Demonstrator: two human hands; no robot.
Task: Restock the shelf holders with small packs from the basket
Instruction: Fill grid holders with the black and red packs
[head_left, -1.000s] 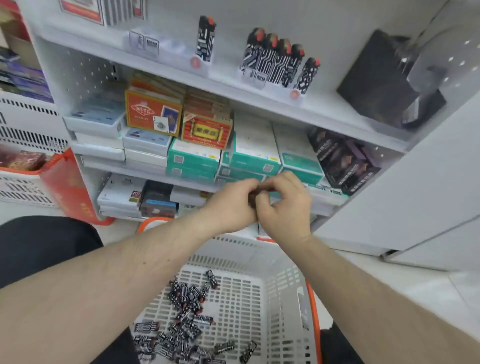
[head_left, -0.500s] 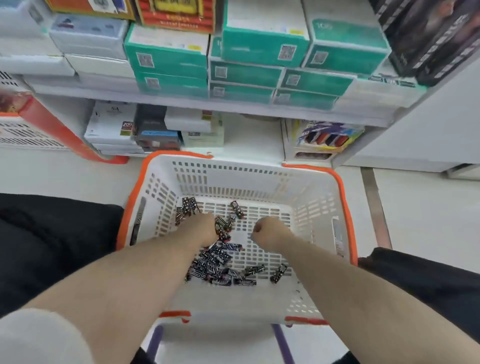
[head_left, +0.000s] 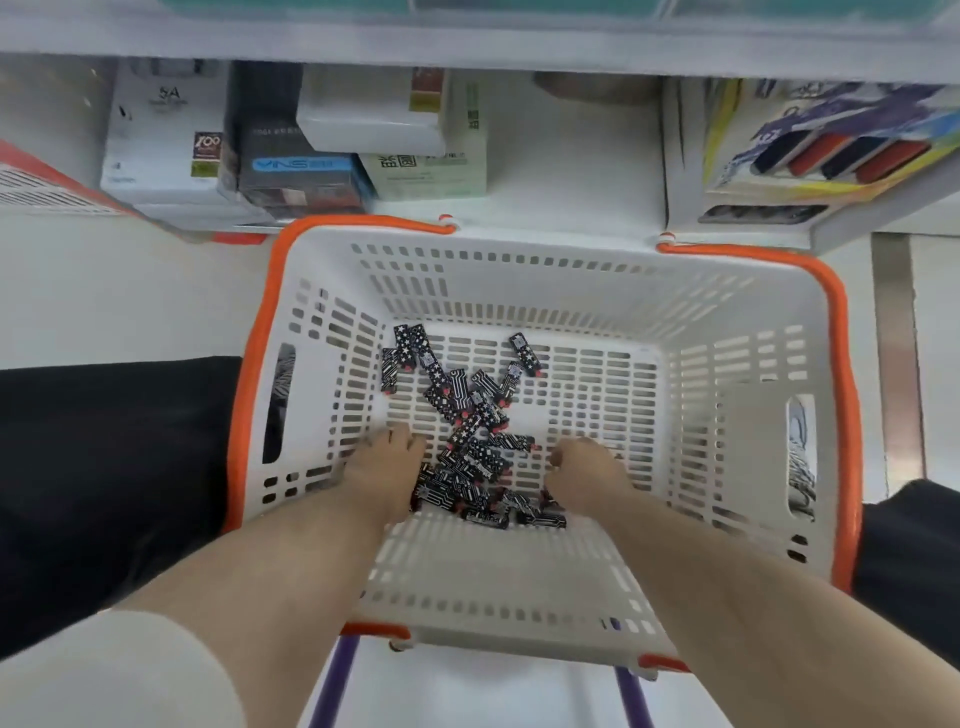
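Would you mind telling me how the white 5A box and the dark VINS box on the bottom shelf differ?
The 5A box is white with small grey print; the VINS box is dark grey with a bright blue label band. The 5A box sits left of the VINS box. Both lie on the bottom shelf, behind the basket.

I have a single head view, looking steeply down and slightly forward from close above the white basket (head_left: 737, 332). Beyond the fingers (head_left: 395, 434), the bottom shelf (head_left: 571, 171) fills the frame's top edge.
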